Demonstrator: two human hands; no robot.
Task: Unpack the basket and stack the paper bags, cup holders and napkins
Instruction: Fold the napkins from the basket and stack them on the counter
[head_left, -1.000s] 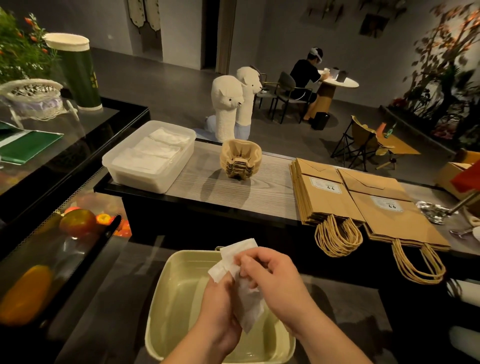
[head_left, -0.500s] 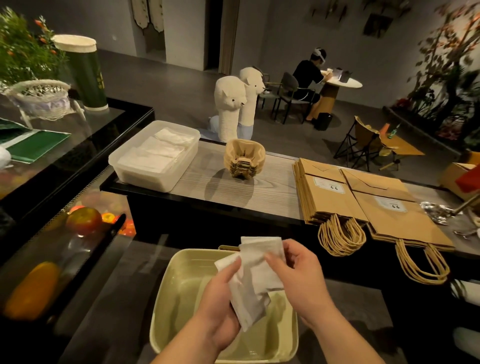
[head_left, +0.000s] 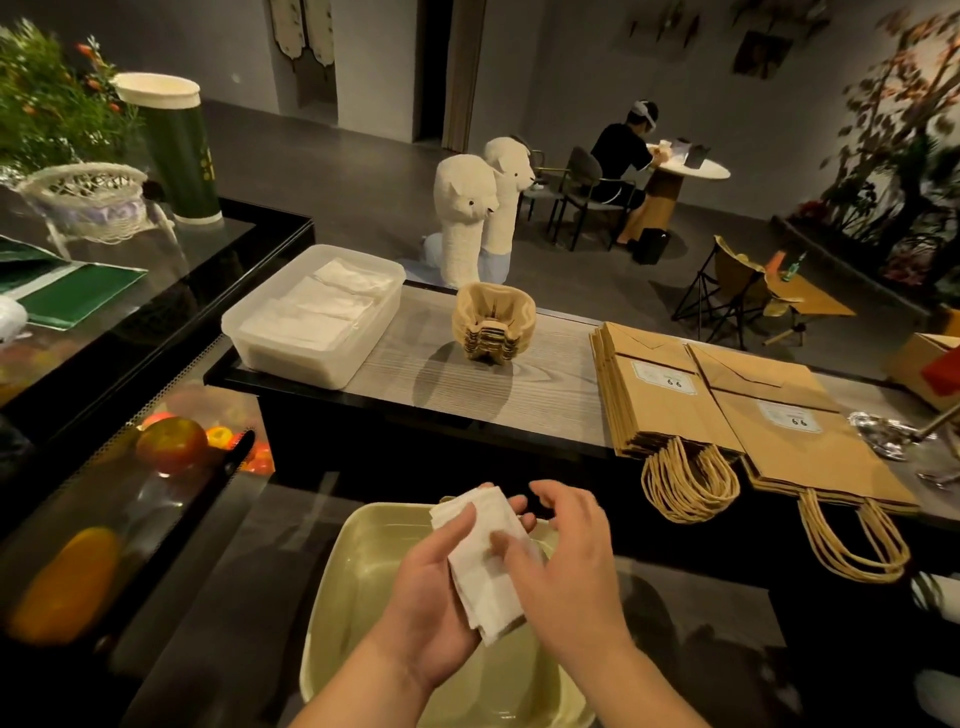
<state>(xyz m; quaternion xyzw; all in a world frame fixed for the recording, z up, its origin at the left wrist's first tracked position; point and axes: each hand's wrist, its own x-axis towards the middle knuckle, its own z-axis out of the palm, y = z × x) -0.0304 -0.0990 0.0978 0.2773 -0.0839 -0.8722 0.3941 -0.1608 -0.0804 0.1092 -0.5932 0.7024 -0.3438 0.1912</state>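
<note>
from the head view, we see the left hand (head_left: 431, 597) grasping a napkin bundle (head_left: 483, 571). The thumb lies over the top and the fingers sit beneath, so its grip is closed on the paper. the right hand (head_left: 569, 566) is loose: its thumb touches the bundle's face while its fingers curl above and hold nothing. we judge it is there to square the sheets before they go anywhere. the bundle hangs just above the basket (head_left: 343, 582), which looks bare inside where we can see past the hands.

on the worktop (head_left: 431, 374) beyond, each kind has its own place. the stacked napkins (head_left: 332, 306) lie flat in a clear tub (head_left: 291, 358) at the left, likely so the walls keep the soft sheets in line. the cup holders (head_left: 493, 322) are nested in the middle. the paper bags (head_left: 670, 384) lie in two flat piles at the right, with their handles hanging over the near edge. we judge this bundle belongs in the tub, and the task looks nearly done.
</note>
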